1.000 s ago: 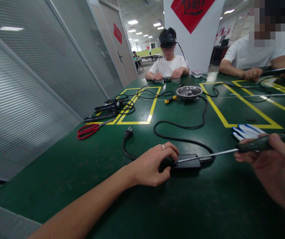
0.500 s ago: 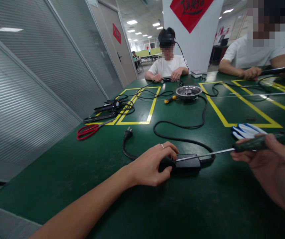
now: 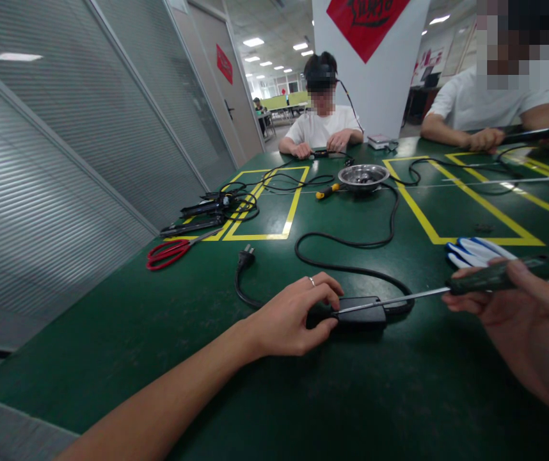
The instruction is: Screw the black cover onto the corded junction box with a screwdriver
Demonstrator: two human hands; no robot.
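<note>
A flat black box on a power cord [image 3: 361,314], perhaps an adapter, lies on the green table in front of me. My left hand [image 3: 298,317] grips its left end, fingers on the far side and thumb on the near side. In my right hand [image 3: 509,301] is a screwdriver [image 3: 490,276] with a dark green handle, held nearly level. Its long metal shaft crosses above the box, and the tip meets it beside my left fingertips. The cord's two-pin plug [image 3: 246,257] rests beyond my left wrist.
Red-handled scissors [image 3: 167,254] and black straightener-like devices [image 3: 207,211] lie at the left. A metal bowl [image 3: 363,178] and a yellow-black tool [image 3: 327,191] sit farther back. White-blue gloves [image 3: 476,252] lie beyond my right hand. Two people [image 3: 325,125] work across the table.
The thumb of my left hand has shifted slightly right, closer to the screwdriver tip. My right hand and the screwdriver have moved a little left. The box stays in place.
</note>
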